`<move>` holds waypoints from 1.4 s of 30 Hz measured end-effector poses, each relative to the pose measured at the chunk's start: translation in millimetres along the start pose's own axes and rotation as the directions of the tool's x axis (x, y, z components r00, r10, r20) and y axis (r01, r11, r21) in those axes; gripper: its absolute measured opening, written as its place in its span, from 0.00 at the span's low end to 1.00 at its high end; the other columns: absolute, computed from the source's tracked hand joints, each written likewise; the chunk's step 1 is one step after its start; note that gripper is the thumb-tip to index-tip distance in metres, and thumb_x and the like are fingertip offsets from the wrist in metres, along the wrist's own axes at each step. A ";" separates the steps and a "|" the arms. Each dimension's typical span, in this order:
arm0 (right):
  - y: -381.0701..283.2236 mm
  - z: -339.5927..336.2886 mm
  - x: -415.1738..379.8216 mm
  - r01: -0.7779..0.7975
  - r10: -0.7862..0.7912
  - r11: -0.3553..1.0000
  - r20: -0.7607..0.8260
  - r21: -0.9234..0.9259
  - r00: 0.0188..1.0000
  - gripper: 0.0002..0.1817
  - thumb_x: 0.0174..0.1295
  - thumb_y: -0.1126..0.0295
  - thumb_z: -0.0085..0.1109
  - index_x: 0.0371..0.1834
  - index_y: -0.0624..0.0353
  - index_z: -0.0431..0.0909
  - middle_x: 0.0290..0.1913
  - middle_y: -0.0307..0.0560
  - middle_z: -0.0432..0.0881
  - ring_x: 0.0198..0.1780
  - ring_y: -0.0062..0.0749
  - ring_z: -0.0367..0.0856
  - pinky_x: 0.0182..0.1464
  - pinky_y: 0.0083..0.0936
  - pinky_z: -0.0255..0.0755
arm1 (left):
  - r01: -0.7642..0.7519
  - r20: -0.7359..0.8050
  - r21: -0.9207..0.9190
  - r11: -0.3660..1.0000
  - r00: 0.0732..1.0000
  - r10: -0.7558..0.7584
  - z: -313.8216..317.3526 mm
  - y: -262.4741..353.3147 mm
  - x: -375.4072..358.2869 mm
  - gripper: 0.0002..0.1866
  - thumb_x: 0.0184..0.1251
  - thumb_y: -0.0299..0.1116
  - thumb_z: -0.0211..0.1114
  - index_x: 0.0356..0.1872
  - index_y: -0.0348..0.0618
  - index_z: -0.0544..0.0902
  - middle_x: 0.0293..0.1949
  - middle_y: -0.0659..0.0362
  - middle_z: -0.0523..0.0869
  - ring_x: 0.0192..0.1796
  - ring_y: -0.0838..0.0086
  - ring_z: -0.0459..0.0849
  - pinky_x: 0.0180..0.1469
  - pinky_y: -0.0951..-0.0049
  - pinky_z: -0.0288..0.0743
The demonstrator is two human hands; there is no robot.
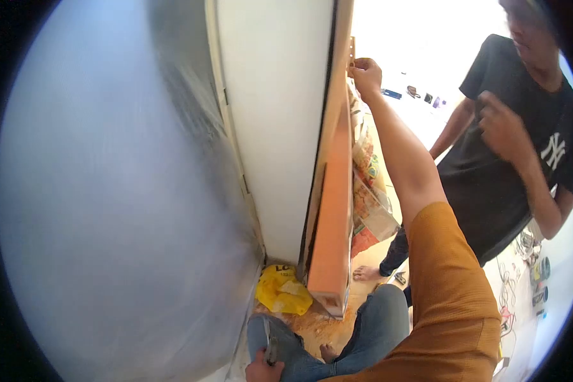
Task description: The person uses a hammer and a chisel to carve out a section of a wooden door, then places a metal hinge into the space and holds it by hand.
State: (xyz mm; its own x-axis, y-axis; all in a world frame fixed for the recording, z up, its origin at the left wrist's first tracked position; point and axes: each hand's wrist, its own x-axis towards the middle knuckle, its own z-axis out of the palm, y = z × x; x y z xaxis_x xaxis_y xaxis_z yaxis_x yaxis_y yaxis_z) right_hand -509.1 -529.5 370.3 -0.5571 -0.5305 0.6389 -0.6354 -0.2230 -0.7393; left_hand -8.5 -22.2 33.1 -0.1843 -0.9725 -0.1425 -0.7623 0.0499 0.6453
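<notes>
My right hand (pixel 367 76) is raised at the end of my stretched arm, fingers pinched at the upper edge of a wooden frame (pixel 342 38). The fingertips are on a small strip with holes (pixel 353 48) along that edge. Down by my knee, my left hand (pixel 263 370) is closed around a slim grey metal tool (pixel 272 349), its kind unclear. An orange board (pixel 331 229) stands upright below the frame, beside a white panel (pixel 274 127).
Cloudy plastic sheeting (pixel 121 204) hangs at left. A yellow bag (pixel 282 290) lies on the dusty floor. Printed sacking (pixel 370 204) hangs behind the board. Close on the right stands a person in a black shirt (pixel 490 172); cables (pixel 507 286) and small items lie beyond.
</notes>
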 end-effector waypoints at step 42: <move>-38.4 -349.0 -559.6 -0.941 0.543 0.105 0.774 0.322 0.325 0.22 0.77 0.47 0.45 0.50 0.55 0.74 0.28 0.36 0.74 0.22 0.20 0.65 0.24 0.20 0.59 | -0.289 0.596 -0.020 0.957 0.765 0.243 -50.7 -13.1 -108.3 0.23 0.62 0.37 0.72 0.60 0.49 0.85 0.45 0.53 0.87 0.51 0.61 0.85 0.53 0.62 0.79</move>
State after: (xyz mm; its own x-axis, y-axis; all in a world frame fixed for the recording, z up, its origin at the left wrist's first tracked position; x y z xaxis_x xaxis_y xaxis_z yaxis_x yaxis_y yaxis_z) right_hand -359.5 61.3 115.4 -0.1128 -0.9266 -0.3587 0.6294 0.2127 -0.7474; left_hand 52.9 70.9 78.1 -0.6960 -0.5967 -0.3994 -0.6643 0.3240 0.6736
